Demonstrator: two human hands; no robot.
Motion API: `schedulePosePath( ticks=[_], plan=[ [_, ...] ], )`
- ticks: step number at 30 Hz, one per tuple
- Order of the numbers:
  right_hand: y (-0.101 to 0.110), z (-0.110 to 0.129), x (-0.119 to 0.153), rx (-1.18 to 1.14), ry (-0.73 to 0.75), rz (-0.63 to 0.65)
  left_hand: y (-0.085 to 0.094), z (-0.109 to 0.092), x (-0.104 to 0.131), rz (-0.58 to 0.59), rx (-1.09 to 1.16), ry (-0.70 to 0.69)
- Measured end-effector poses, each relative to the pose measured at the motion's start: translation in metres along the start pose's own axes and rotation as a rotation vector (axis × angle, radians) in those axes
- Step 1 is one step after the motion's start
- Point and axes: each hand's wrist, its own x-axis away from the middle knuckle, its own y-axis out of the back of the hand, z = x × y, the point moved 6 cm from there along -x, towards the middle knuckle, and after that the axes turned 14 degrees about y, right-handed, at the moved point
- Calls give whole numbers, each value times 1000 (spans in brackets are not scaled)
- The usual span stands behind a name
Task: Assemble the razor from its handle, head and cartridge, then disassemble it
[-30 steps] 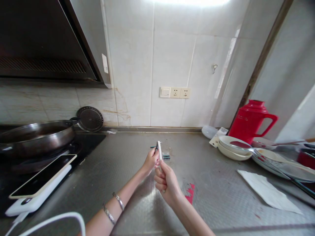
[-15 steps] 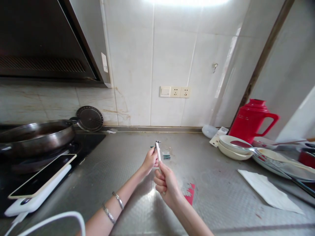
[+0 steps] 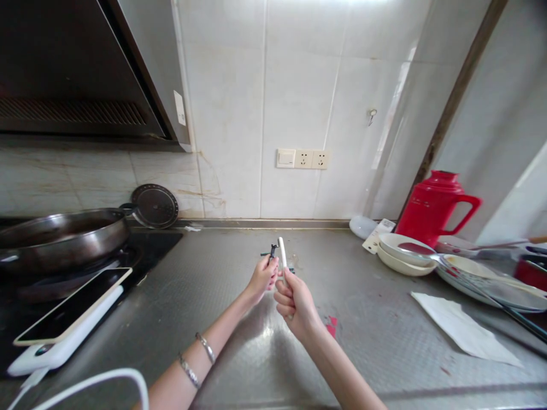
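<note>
My left hand (image 3: 262,279) is closed around a small black T-headed tool (image 3: 273,250), its head poking up above the fingers. Close beside it, my right hand (image 3: 297,302) grips a slim white stick (image 3: 282,253) that stands nearly upright. The tips of the two held things are near each other; I cannot tell whether they touch. Behind the hands, a small dark green piece (image 3: 292,270) lies on the steel counter (image 3: 231,353), partly hidden by the right hand. Beside my right wrist is a red patch (image 3: 331,326), mostly covered by the arm.
To the left, a pan (image 3: 64,233) sits on the black stove, with a phone (image 3: 72,304) on a white power bank in front. A red thermos (image 3: 431,205), stacked bowls (image 3: 401,256), plates and a white napkin (image 3: 464,327) are on the right.
My right hand has moved slightly right and up with the white stick, away from the black tool, whose head now shows clearly. More of the red patch is covered.
</note>
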Motion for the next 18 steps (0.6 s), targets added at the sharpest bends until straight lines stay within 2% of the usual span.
schedulePosePath(
  ticks=[6,9,12,14,16,18],
  plan=[
    [6,-14,8,17,-30,-27,4,-5,0,-29,60,-25],
    [9,1,-2,159,146,13,8,-5,-1,-54,112,9],
    [11,42,-35,507,454,107,11,-1,-3,-79,140,68],
    [18,69,-63,758,605,150,13,2,-4,-100,160,103],
    [30,87,-88,1043,675,158,14,5,-4,-104,197,133],
    [45,94,-105,1310,670,126,13,7,-3,-106,247,148]
  ],
)
